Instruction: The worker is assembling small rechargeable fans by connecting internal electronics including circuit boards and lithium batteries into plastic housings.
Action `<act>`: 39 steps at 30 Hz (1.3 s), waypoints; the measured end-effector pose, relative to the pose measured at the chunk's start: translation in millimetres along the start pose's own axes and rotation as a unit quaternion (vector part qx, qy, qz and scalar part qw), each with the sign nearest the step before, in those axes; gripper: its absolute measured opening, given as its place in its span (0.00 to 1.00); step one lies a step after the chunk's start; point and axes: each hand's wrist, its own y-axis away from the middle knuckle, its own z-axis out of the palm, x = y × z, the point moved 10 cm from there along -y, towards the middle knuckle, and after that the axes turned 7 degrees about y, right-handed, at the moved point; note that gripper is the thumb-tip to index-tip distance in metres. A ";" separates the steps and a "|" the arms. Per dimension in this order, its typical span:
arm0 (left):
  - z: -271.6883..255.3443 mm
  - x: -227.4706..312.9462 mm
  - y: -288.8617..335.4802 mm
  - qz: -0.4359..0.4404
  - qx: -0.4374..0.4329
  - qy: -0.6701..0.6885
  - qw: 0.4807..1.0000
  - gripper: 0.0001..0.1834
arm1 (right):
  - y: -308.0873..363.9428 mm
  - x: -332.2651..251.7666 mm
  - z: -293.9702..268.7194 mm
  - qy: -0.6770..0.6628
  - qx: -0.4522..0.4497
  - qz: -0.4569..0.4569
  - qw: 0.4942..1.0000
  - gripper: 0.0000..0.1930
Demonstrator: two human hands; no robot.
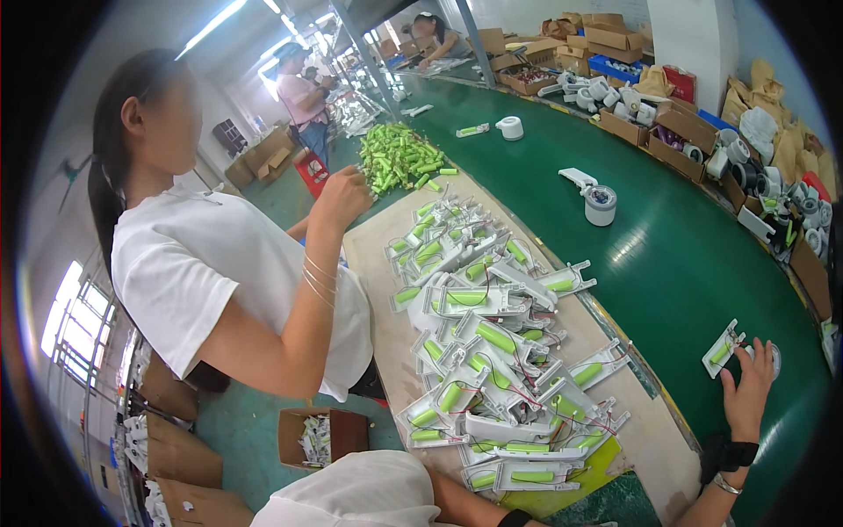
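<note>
My right hand point(749, 391) reaches over the green belt at the right, thumb and fingers curved around the near end of a white plastic housing point(722, 350) with a green battery cell in it. A round whitish part point(774, 361) shows partly behind the fingers. My left forearm point(474, 506) comes in at the lower edge; its hand is out of the picture. Between my arms and the co-worker lies a heap of white half-shells point(492, 338) with green cells and thin red and black wires, on a beige board point(373, 241).
A co-worker in a white shirt point(237, 272) stands at left, one hand raised near a pile of loose green cells point(395, 158). Assembled white units point(600, 204) lie along the green belt point(650, 290). Cartons of parts point(623, 127) line its far side; an open carton point(347, 435) stands below.
</note>
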 end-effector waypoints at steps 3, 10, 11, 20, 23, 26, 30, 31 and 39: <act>2.1 1.5 0.1 0.005 -0.001 -0.012 1.000 0.14 | 1.6 -2.8 -1.6 -0.011 0.017 -0.015 1.000 0.22; 5.6 -0.9 -0.5 -0.001 0.000 -0.020 1.000 0.14 | 3.4 -8.2 -4.3 -0.016 -0.011 -0.028 0.999 0.19; 5.4 -1.8 -0.5 -0.001 -0.001 -0.019 1.000 0.14 | 3.7 -8.1 -3.3 -0.012 -0.017 -0.028 0.999 0.19; 8.2 0.4 -1.7 -0.018 -0.010 -0.012 1.000 0.14 | 3.3 6.4 -19.1 0.096 0.104 0.017 0.990 0.21; 10.0 -2.1 -0.6 -0.016 -0.016 -0.016 1.000 0.14 | 2.7 15.7 -12.9 0.112 0.071 0.042 0.990 0.21; 11.6 -8.8 0.4 -0.022 -0.013 0.011 1.000 0.14 | 3.4 12.3 -3.9 0.116 0.028 0.034 0.992 0.21; 9.4 1.1 -0.8 -0.024 -0.015 -0.011 1.000 0.14 | 4.7 12.0 -5.8 0.115 0.035 0.029 0.992 0.21; 10.1 0.7 -0.4 -0.019 -0.016 -0.011 1.000 0.14 | 4.9 10.6 -8.0 0.110 0.043 0.025 0.993 0.21; 8.9 2.7 -0.7 -0.027 -0.022 -0.015 0.999 0.14 | 2.0 5.2 -10.0 0.092 0.029 0.023 0.995 0.22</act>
